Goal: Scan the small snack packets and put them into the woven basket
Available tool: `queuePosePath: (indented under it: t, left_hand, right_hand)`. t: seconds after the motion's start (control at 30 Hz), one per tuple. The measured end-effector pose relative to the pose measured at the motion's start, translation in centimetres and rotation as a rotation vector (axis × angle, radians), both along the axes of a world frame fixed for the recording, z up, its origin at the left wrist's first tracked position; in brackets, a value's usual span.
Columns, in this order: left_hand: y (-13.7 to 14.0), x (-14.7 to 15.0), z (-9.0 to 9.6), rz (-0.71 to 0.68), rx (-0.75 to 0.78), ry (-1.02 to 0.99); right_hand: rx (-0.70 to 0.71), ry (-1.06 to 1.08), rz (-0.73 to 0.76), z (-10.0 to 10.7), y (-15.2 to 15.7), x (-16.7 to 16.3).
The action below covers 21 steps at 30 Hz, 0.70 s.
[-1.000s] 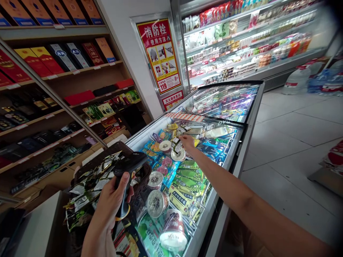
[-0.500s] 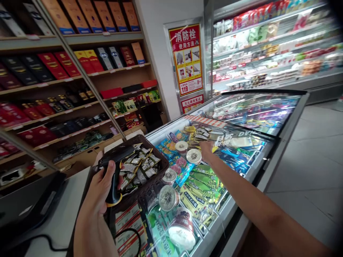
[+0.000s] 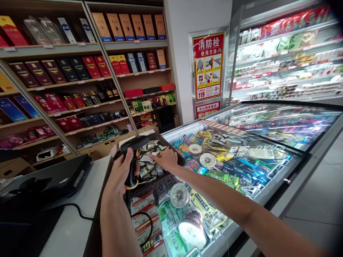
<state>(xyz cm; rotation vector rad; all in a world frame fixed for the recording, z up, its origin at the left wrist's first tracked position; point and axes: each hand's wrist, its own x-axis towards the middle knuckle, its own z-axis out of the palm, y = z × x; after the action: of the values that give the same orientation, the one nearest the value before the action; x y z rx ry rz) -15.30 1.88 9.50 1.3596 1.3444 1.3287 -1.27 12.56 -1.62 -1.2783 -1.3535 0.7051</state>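
My left hand point(image 3: 122, 171) is wrapped round the grip of a black barcode scanner point(image 3: 132, 169) with yellow trim, its cable looping below. Beyond the scanner stands a dark brown woven basket point(image 3: 175, 151) heaped with small silver, black and gold packets point(image 3: 147, 173). Over the basket's right side reaches my right hand point(image 3: 166, 159), index finger stretched toward the packets and other fingers partly curled. It holds nothing that I can see; whether the fingertip touches a packet, I cannot tell. The basket sits at the near left end of a glass-topped freezer point(image 3: 238, 228).
Lidded tubs point(image 3: 179, 195) and colourful ice cream packs point(image 3: 200, 205) show through the freezer glass. Price cards point(image 3: 147, 217) lie by the basket. At left, a white counter point(image 3: 80, 207) carries a black device point(image 3: 66, 176). Boxed goods fill shelves point(image 3: 107, 80) behind.
My right hand has come left, from over the freezer to above the basket of packets. The scanner stays in my left hand. The whole view has turned left and levelled.
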Motion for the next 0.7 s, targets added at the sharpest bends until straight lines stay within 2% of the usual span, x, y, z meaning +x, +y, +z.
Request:
queuePosePath:
  t: [0.1,0.17,0.3,0.5,0.6,0.7]
  left_hand:
    - [0.0,0.0,0.0,-0.024,0.002,-0.001]
    - [0.2,0.1,-0.1,-0.045,0.021,-0.01]
    - [0.6,0.6,-0.3,-0.099,0.026,-0.001]
    - [0.9,3.8,-1.3,-0.175,-0.017,0.135]
    - [0.9,6.0,-2.1,-0.239,-0.061,0.209]
    - [0.9,7.7,-2.8,-0.295,-0.096,0.28]
  right_hand:
    - [-0.108,0.013,-0.07,0.1,0.2,-0.9]
    - [-0.068,0.166,-0.062,0.1,0.0,0.2]
    - [0.048,0.54,-0.055,-0.6,-0.8,6.0]
    - [0.101,0.662,-0.241,-3.2,-1.5,16.0]
    - [0.11,0.707,-0.327,-4.1,-1.3,18.2]
    - [0.095,0.721,-0.354,-4.2,-1.0,19.2]
